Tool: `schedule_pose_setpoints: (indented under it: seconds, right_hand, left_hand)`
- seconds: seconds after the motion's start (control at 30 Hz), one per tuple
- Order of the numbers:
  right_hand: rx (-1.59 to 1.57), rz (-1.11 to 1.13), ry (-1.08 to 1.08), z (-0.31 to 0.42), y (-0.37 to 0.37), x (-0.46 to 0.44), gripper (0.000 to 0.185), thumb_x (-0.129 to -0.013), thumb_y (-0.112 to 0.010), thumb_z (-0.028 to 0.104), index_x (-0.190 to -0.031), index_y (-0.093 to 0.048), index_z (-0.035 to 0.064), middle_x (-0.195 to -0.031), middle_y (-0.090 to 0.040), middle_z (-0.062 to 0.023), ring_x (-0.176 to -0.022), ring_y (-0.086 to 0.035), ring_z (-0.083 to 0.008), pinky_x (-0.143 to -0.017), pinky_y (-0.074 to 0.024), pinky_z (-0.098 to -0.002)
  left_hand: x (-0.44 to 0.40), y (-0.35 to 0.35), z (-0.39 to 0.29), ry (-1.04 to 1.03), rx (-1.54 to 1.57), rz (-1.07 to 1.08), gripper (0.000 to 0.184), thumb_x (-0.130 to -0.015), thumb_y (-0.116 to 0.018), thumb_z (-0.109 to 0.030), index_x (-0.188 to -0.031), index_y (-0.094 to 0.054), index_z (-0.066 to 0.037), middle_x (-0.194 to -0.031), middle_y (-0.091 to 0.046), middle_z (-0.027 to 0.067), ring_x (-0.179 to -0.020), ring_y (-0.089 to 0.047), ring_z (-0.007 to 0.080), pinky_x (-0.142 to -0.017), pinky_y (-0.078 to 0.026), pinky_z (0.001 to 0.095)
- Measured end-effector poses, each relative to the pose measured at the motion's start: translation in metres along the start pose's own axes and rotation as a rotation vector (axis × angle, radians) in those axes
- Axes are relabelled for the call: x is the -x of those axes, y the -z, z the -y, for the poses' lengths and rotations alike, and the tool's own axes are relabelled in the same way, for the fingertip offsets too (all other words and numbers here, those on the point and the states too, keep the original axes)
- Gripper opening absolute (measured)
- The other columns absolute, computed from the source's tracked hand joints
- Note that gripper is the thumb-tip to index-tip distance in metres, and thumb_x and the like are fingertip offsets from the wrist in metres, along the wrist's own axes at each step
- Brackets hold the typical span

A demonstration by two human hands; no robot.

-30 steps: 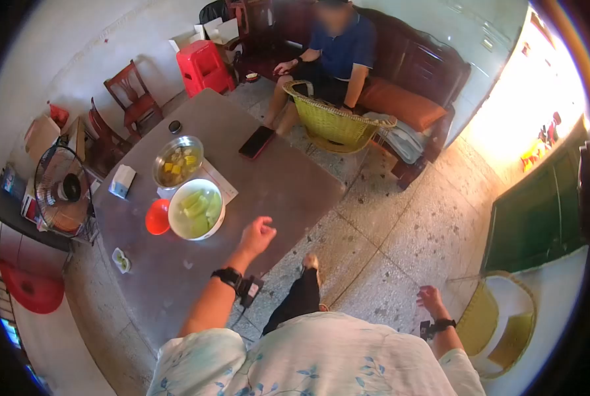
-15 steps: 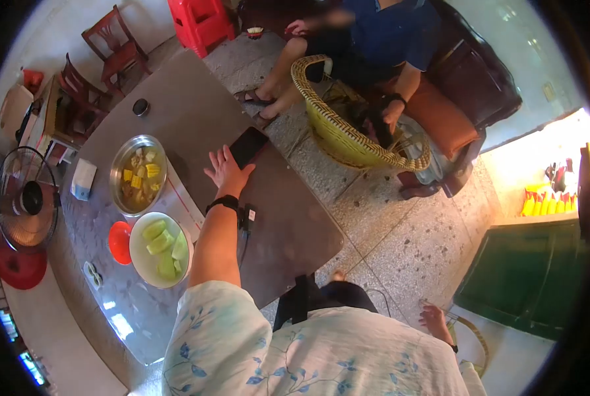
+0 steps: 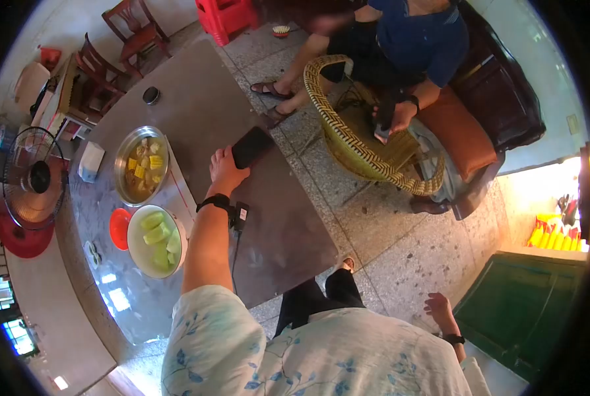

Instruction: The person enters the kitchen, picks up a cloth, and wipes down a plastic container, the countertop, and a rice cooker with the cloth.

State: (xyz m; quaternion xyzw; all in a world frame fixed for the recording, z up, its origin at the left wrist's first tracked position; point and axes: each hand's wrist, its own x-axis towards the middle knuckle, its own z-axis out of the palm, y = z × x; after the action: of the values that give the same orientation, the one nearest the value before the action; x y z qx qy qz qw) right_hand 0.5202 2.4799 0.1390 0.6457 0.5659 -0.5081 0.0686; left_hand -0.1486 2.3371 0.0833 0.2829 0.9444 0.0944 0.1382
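L hand (image 3: 228,170) is at the near end of the black phone (image 3: 253,148), by the edge of the brown tbl (image 3: 288,231). So contact looks made, but can't tell if the fingers are closed firmly or if the phone's off the surface; clear lift & carry not done AFAICT. R hand (image 3: 438,305) is low by the person's side, fingers loosely spread, nothing in it. A small black block (image 3: 241,216) w/ a cord sits just beside the L wrist. Other tbl stuff, all untouched: steel bowl (image 3: 119,173) w/ corn soup, white bowl (image 3: 136,255) w/ pale green pcs, red bowl (image 3: 119,229) betw. Seated person opp. holds a dark object (image 3: 383,122) over a wicker chair (image 3: 348,148).
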Motion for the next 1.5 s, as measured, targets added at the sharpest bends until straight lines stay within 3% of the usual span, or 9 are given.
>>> schedule_pose_setpoints:
  seconds: [0.23,0.53,0.9,1.03,1.17,1.33,1.5]
  right_hand:
    - [0.017,0.03,-0.001,-0.018,0.005,0.001,0.025,-0.081,-0.055,0.008,-0.105,-0.052,0.0007,-0.082,-0.061,-0.0089,-0.066,-0.06,-0.0164,-0.054,-0.0478,-0.0286]
    - [-0.002,0.011,-0.055,-0.011,0.003,0.009,0.027,-0.079,-0.055,0.004,-0.106,-0.052,0.0007,-0.079,-0.062,-0.0086,-0.066,-0.06,-0.017,-0.054,-0.0477,-0.0278]
    - [-0.195,0.09,-0.038,-0.002,-0.012,0.006,0.026,-0.079,-0.054,0.001,-0.104,-0.052,0.0007,-0.075,-0.059,-0.0072,-0.06,-0.055,-0.0146,-0.052,-0.0444,-0.0275]
    - [0.001,0.068,-0.052,0.004,-0.015,0.006,0.026,-0.079,-0.055,0.003,-0.105,-0.052,0.0016,-0.075,-0.059,-0.0069,-0.061,-0.055,-0.0147,-0.052,-0.0447,-0.0279]
    - [-0.04,0.089,-0.029,0.007,-0.019,0.003,0.026,-0.08,-0.056,0.006,-0.105,-0.053,0.0019,-0.076,-0.06,-0.0063,-0.063,-0.058,-0.0152,-0.052,-0.0459,-0.0284]
    - [0.033,0.119,-0.011,0.014,-0.017,-0.01,0.026,-0.08,-0.055,0.007,-0.106,-0.053,0.002,-0.078,-0.061,-0.0061,-0.066,-0.06,-0.0159,-0.053,-0.0473,-0.0291]
    - [0.101,0.126,0.007,0.019,-0.018,-0.031,0.026,-0.081,-0.055,0.009,-0.106,-0.053,0.0014,-0.077,-0.061,-0.0063,-0.067,-0.06,-0.0158,-0.054,-0.0481,-0.029]
  left_hand:
    - [-0.001,0.011,0.004,0.109,0.014,0.052,0.085,-0.052,-0.078,-0.04,-0.121,-0.041,-0.006,-0.123,-0.039,0.0117,-0.117,-0.034,0.03,-0.094,-0.035,0.0412]
    - [-0.003,0.019,0.002,0.101,0.051,0.075,0.08,-0.051,-0.078,-0.039,-0.12,-0.043,-0.017,-0.118,-0.041,0.0103,-0.115,-0.035,0.0321,-0.087,-0.038,0.049]
    - [-0.006,0.022,-0.003,0.148,0.021,0.129,0.08,-0.051,-0.076,-0.038,-0.122,-0.041,-0.022,-0.117,-0.039,0.0099,-0.115,-0.035,0.0323,-0.084,-0.04,0.0521]
    - [-0.005,0.022,-0.003,0.164,0.024,0.139,0.082,-0.052,-0.077,-0.038,-0.123,-0.038,-0.023,-0.119,-0.038,0.0107,-0.116,-0.033,0.0328,-0.083,-0.039,0.0531]
    - [0.007,0.015,-0.001,0.13,0.029,0.109,0.09,-0.053,-0.077,-0.038,-0.129,-0.031,-0.02,-0.122,-0.036,0.0118,-0.117,-0.032,0.0337,-0.089,-0.036,0.0514]
    - [0.046,-0.016,0.017,0.141,0.371,-0.197,0.105,-0.057,-0.078,-0.035,-0.136,-0.015,-0.009,-0.128,-0.03,0.0188,-0.118,-0.029,0.0369,-0.098,-0.028,0.0459]
    - [0.105,-0.028,0.018,0.174,0.466,-0.192,0.093,-0.064,-0.074,-0.026,-0.135,-0.016,-0.008,-0.126,-0.031,0.0226,-0.117,-0.03,0.0379,-0.098,-0.029,0.0458]
